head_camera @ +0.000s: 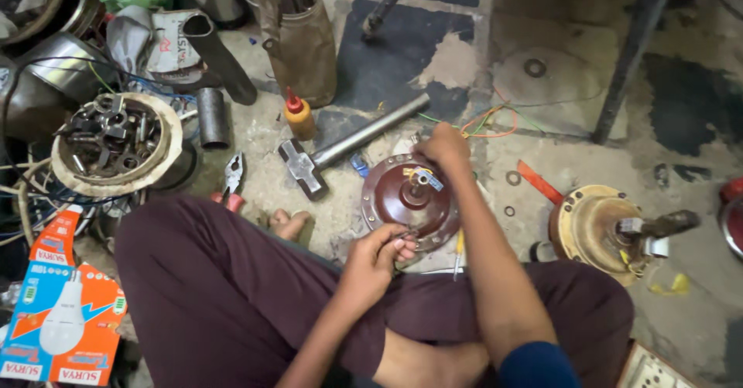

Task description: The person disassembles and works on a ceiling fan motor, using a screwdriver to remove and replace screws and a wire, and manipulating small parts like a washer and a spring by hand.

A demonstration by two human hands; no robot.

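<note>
Head view, looking down on crossed legs in maroon trousers (224,295) on a worn concrete floor (557,70). Centre: round maroon motor cover (408,200), lying flat on floor just in front of knees, rim ringed with small holes. Left hand (371,260) at near rim of cover, fingertips pinched together on a small part too tiny to identify. Right hand (443,148) at far rim, fingers curled over edge beside a pale connector with short wires (422,176); firmness of hold cannot be told. Just left of cover: steel hammer (348,146), head toward knees, handle angled up and right. Near hammer head: small yellow bottle with red nozzle (299,115) and red-handled pliers (232,177). Far left: shallow bowl of nuts and bolts (116,142). Lower left: orange and blue bulb cartons (66,314). Right of cover, well apart: tan motor body with protruding shaft (611,229). Loose coloured wires (487,121) beyond right hand.
</note>
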